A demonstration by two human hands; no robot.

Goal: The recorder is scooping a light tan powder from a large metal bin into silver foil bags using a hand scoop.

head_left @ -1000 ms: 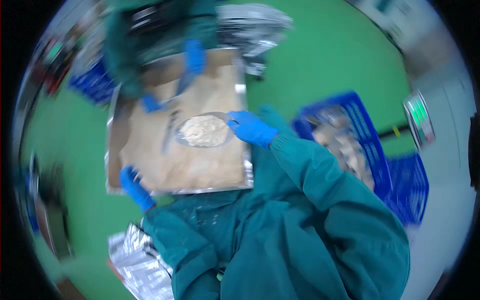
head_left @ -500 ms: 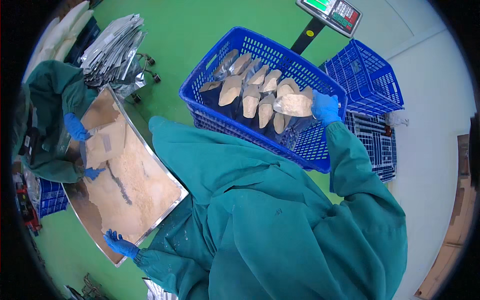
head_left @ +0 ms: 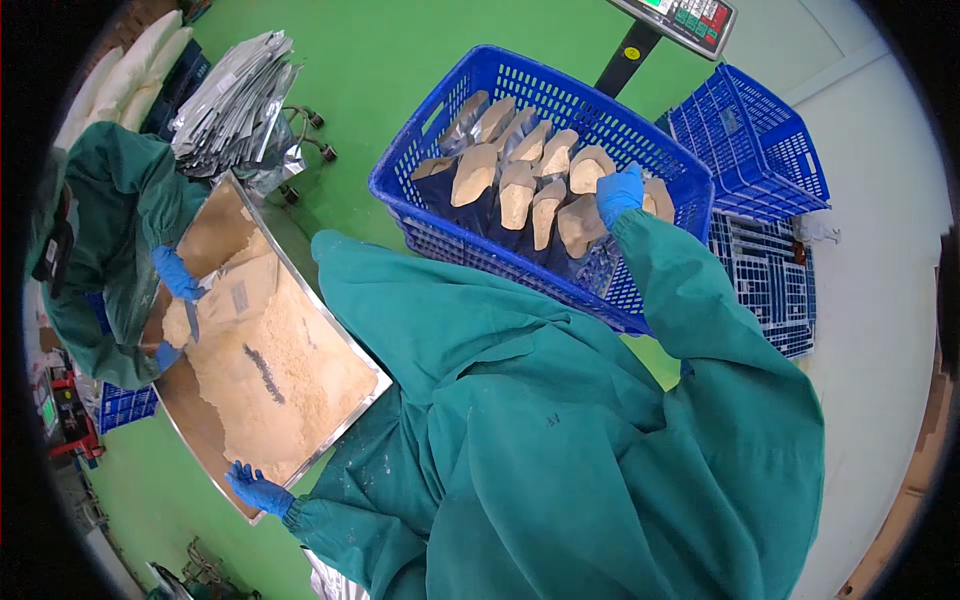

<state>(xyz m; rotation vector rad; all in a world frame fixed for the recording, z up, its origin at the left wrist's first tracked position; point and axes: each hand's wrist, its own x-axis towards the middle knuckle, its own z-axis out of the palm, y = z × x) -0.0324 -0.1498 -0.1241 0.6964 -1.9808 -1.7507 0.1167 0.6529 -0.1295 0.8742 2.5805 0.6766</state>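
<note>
My left hand [head_left: 257, 490] has loosely spread fingers at the near end of a metal tray [head_left: 332, 426] holding pale powder [head_left: 305, 360]. My right hand [head_left: 618, 192] is closed above filled, open-topped bags [head_left: 517, 200] in a blue crate [head_left: 410, 205]; what it grips is hidden. At the tray's far end a co-worker [head_left: 110, 210] has a blue-gloved hand [head_left: 178, 272] on a powder-dusted bag [head_left: 245, 285] and another [head_left: 167, 356] by the tray's side.
A scale display [head_left: 690, 20] stands behind the crate. More blue crates [head_left: 750, 140] are at the right beside a white wall [head_left: 870, 250]. A pile of silver bags [head_left: 225, 95] and white sacks [head_left: 130, 75] lie at the upper left.
The view has swung toward the crate since a second ago. The powder-filled scoop, seen in my right hand half a second ago, is no longer clearly visible; that hand has moved slightly left.
</note>
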